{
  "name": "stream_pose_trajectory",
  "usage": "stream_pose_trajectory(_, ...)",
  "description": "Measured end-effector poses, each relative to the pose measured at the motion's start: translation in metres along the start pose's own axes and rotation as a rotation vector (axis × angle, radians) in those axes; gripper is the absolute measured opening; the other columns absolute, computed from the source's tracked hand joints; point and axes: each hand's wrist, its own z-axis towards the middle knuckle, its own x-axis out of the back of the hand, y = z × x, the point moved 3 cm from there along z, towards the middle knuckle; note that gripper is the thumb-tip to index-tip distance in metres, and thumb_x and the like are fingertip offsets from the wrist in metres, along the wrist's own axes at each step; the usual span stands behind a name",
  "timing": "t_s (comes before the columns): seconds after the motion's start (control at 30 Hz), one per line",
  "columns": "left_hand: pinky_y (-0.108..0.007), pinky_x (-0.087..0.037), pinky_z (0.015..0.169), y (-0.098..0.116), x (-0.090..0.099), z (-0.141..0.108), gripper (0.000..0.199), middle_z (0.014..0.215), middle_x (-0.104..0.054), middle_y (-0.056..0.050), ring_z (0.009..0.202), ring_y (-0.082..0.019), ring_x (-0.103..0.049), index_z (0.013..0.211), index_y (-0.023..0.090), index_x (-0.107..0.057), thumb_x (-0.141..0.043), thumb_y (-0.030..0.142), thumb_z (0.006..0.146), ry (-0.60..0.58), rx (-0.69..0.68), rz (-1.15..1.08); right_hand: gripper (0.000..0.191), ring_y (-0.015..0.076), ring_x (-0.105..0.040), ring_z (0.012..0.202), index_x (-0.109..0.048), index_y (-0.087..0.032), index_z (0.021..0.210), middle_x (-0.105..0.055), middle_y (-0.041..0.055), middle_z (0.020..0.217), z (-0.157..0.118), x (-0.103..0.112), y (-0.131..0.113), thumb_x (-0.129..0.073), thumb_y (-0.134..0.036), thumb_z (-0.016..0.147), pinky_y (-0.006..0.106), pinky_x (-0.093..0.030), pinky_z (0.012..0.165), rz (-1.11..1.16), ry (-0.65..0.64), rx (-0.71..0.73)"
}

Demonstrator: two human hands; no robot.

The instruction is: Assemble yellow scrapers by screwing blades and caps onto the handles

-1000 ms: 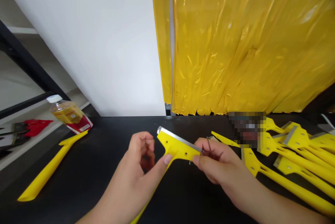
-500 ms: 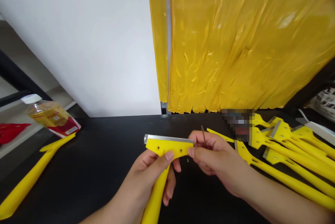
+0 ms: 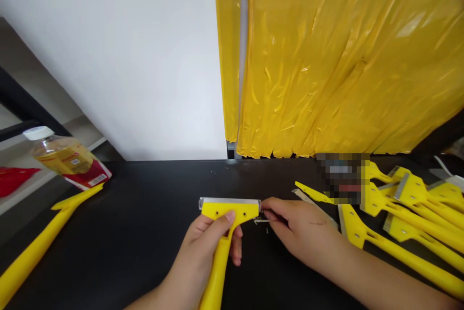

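**Close work in yellow and black**

The left hand point(image 3: 206, 257) sits at about 6 o'clock from the middle of the black tabletop point(image 3: 145, 194), its fingers curled closed around the neck of a yellow plastic scraper point(image 3: 226, 215) and its thumb pressed on the scraper's head. The scraper stands upright in that grip above the table, with its steel blade point(image 3: 229, 201) along the far edge. Just to its right, at 3 o'clock, the right hand point(image 3: 297, 223) has its fingertips point(image 3: 271, 213) pinched closed on a thin metal piece point(image 3: 261, 221) at the scraper's end; its exact kind is too small to tell. Tiny metal bits point(image 3: 267, 230) lie on the tabletop just below.

At 2 to 3 o'clock, more yellow scrapers point(image 3: 409, 218) lie overlapping in a heap, beside a pixelated object point(image 3: 342, 179) at the far edge. At 9 o'clock, a long yellow handle point(image 3: 47, 237) lies on the table near a tilted plastic bottle point(image 3: 67, 161) with a white cap and red label. A red object point(image 3: 14, 179) sits further left on a pale ledge. At 12 o'clock, a yellow plastic strip curtain point(image 3: 344, 58) hangs beside a white wall point(image 3: 126, 68).
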Motion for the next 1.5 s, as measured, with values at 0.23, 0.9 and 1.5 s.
stream_pose_trajectory(0.23,-0.025,-0.046,0.062,0.004,0.001,-0.001,0.034,0.056,-0.067,-0.004,0.054,-0.016,-0.060,0.072,0.014,-0.072,-0.069,0.042,0.092,0.008,-0.011,0.022,0.018,0.0246,-0.066,0.081,-0.074,-0.026,0.100,-0.075,0.0046,0.089,0.006,-0.011,0.015,-0.060,-0.020,0.092,0.036,-0.040,0.074,0.004,-0.005,-0.093)
stream_pose_trajectory(0.9,-0.022,-0.045,0.052,-0.005,-0.013,-0.016,0.037,0.060,-0.069,-0.005,0.047,-0.013,-0.060,0.074,0.013,-0.077,-0.074,0.046,0.089,-0.222,-0.029,-0.214,0.024,0.0027,-0.025,0.044,-0.058,-0.018,0.083,-0.054,-0.0048,0.066,-0.024,-0.004,-0.028,-0.067,-0.033,0.100,0.020,-0.015,0.044,1.538,-0.333,-0.364)
stream_pose_trajectory(1.5,-0.024,-0.050,0.054,-0.007,-0.012,-0.018,0.041,0.056,-0.065,-0.007,0.048,-0.015,-0.060,0.074,0.010,-0.074,-0.065,0.046,0.091,-0.218,0.040,-0.097,0.034,0.0055,-0.030,0.049,-0.064,-0.017,0.100,-0.054,-0.0013,0.071,-0.022,-0.022,-0.021,-0.051,-0.049,0.106,0.019,-0.017,0.045,1.696,-0.534,-0.372)
